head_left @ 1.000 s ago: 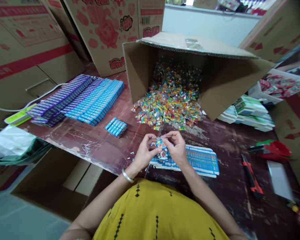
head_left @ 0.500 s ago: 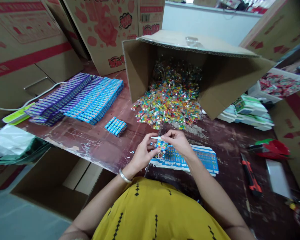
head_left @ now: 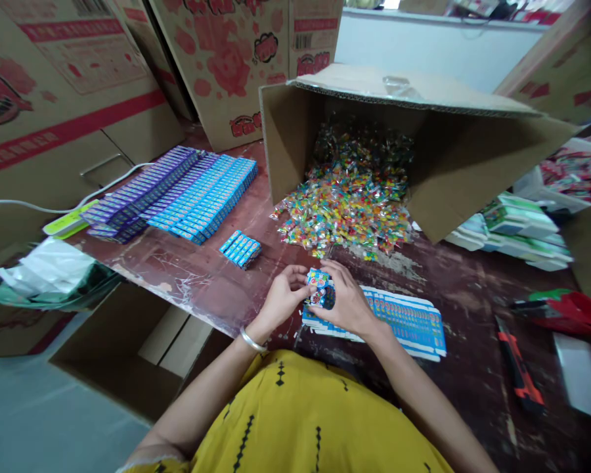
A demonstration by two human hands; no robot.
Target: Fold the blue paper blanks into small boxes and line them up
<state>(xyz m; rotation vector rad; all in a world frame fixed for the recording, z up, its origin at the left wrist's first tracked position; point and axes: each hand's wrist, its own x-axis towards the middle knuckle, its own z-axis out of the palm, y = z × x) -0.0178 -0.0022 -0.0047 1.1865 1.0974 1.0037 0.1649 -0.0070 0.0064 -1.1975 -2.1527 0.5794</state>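
Note:
Between my two hands, over the table, is a small blue printed candy box (head_left: pixel 319 282). My left hand (head_left: pixel 286 294) is closed on its left side, with the thumb on the printed face. Fingers and thumb of my right hand (head_left: pixel 345 299) wrap round its right side. Just under and to the right of my right hand lies a fanned row of flat blue cartons (head_left: pixel 408 318). Beyond my hands, small clear packets of colourful candy (head_left: pixel 345 217) spill from a cardboard box (head_left: pixel 433 177) lying on its side. Whether the held box has anything in it is hidden.
A small group of blue boxes (head_left: pixel 240 249) sits left of my hands. Farther left stand rows of blue boxes (head_left: pixel 201 203) and purple boxes (head_left: pixel 148 187). A red-and-black utility knife (head_left: pixel 519 368) lies at right. Below the table's left edge is an open carton (head_left: pixel 113 355).
My right hand has shifted from the top of the box to wrap round its right side. The box's top flap now looks closed. The whole view has turned slightly left.

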